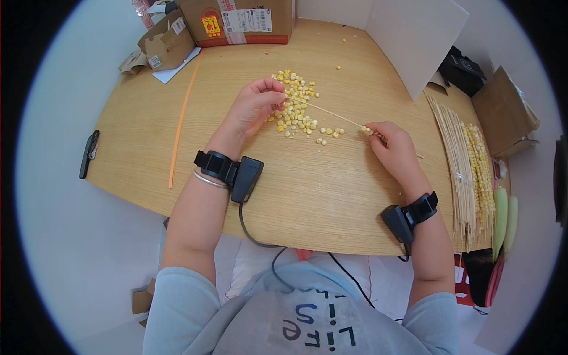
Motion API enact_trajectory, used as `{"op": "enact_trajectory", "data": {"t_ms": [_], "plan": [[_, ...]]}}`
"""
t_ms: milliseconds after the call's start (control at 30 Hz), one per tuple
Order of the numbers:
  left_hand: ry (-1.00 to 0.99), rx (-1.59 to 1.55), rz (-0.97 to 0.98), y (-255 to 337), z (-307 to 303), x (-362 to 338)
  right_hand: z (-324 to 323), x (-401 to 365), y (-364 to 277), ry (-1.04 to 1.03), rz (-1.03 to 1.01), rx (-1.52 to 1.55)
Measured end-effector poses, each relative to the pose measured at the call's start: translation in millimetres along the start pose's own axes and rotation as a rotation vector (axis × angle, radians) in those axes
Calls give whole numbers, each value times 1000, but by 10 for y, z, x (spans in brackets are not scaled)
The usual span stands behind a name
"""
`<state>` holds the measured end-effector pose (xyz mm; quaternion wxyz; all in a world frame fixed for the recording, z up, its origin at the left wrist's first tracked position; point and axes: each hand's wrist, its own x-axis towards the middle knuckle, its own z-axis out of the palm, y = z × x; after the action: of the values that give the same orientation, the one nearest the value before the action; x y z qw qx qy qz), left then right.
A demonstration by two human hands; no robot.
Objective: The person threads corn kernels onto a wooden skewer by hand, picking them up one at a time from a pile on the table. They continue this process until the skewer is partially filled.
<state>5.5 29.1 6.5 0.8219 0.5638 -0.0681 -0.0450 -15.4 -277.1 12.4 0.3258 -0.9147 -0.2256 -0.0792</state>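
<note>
Holds the skewer [334,113] in the closed right grip [396,148], mid-table [319,201]. Pinches the left grip [254,106] shut at its far tip, over the kernels [297,112]; cannot tell what lies between the fingertips. Leaves bare wood toward the near edge; crowds the right edge with sticks [452,160], the far edge with boxes [236,21].

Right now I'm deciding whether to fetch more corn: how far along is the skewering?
Done: a row of kernel-filled sticks lies at the right edge of the table. In hand: the right hand holds one skewer with a few threaded kernels by its grip; the left hand pinches at its tip. Left: a pile of loose kernels mid-table, so plenty remains.
</note>
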Motion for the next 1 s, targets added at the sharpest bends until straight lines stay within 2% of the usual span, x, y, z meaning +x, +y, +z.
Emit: {"op": "enact_trajectory", "data": {"t_ms": [500, 767, 1000], "plan": [[38, -7, 9, -5, 10, 9, -17, 5, -11, -20, -16, -37], [73, 201, 43, -5, 12, 34, -28, 8, -24, -49, -19, -50], [68, 206, 18, -9, 49, 17, -25, 10, -11, -52, -33, -58]]}}
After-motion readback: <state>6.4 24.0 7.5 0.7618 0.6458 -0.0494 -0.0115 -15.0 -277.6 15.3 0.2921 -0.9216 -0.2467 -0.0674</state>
